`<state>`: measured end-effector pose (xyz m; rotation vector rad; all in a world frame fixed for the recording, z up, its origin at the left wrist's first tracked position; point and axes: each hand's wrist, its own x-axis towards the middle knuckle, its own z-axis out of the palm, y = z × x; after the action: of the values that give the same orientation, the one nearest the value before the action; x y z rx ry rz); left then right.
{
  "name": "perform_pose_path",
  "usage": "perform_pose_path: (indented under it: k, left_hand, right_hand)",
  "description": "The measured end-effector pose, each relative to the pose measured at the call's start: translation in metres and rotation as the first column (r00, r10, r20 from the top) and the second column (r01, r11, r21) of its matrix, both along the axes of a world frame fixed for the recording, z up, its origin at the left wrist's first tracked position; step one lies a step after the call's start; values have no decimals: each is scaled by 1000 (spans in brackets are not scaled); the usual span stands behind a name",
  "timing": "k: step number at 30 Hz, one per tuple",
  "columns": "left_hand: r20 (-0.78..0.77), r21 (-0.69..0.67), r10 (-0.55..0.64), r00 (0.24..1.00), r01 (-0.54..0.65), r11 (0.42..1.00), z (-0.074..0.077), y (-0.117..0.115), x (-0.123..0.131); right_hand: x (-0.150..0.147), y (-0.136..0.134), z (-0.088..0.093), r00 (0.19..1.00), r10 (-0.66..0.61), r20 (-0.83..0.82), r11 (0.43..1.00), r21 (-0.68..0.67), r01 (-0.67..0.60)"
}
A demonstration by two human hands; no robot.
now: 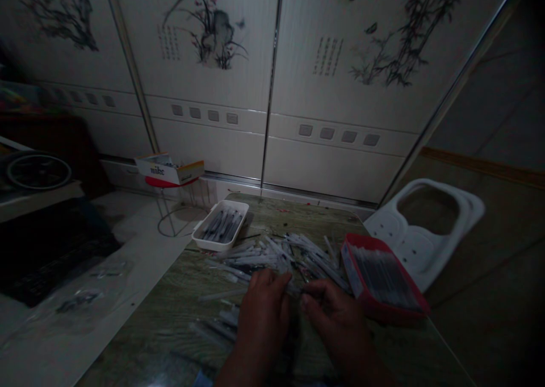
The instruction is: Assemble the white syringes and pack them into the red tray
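in the head view, two hands work low over one wood-grained bench [140, 324]. the left hand [266, 296] is curled, its thumb along the near side of one heap of pens [255, 253]; the right hand [327, 305] has thumb and fingertips drawn together. one slim pale piece [293, 289] lies between them; in this dim, blurred light i cannot tell which hand grips it. the heap spreads just beyond the hands, too tangled to count. a second, smaller group of pens [215, 330] lies left of the left wrist, blurred and uncounted. one white tray [196, 243] of pens stands near the bench's left edge; one red basket [357, 282], packed with more slim pieces [385, 276], stands close to the right edge. wood grain shows between the heap and the far edge, and along the left edge on the near side. past the right edge is one white chair [430, 234]; past the left, one red stool [164, 181] bears one open box [170, 174], with floor [149, 256] between stool and bench.
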<state>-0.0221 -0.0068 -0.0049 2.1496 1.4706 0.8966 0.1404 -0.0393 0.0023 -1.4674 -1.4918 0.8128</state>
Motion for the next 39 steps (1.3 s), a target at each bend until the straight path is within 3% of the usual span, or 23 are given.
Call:
perform_pose_path:
  k: [12,16,19,23,31,39]
  left_hand:
    - [-27,5,30,999,-30,1000,6,0,0]
    - [-23,8,35,999,-35,999,7,-3,2]
    - [-24,5,31,999,-31,1000,7,-4,4]
    - [-17,9,32,999,-32,999,7,-4,4]
    - [-28,18,20,999,-19,1000,9,-6,4]
    - [-17,22,37,999,-37,999,7,-5,3]
  right_hand:
    - [-1,-3,-1,999,29,14,999,-16,-29]
    - [-1,1,-6,990,-27,140,998,63,19]
    - [-1,2,-8,989,-23,143,993,121,5]
    - [-1,1,-2,997,14,82,994,103,-22]
    - [-2,1,-5,988,-30,151,997,68,20]
    - [-2,-3,3,991,24,130,996,77,-34]
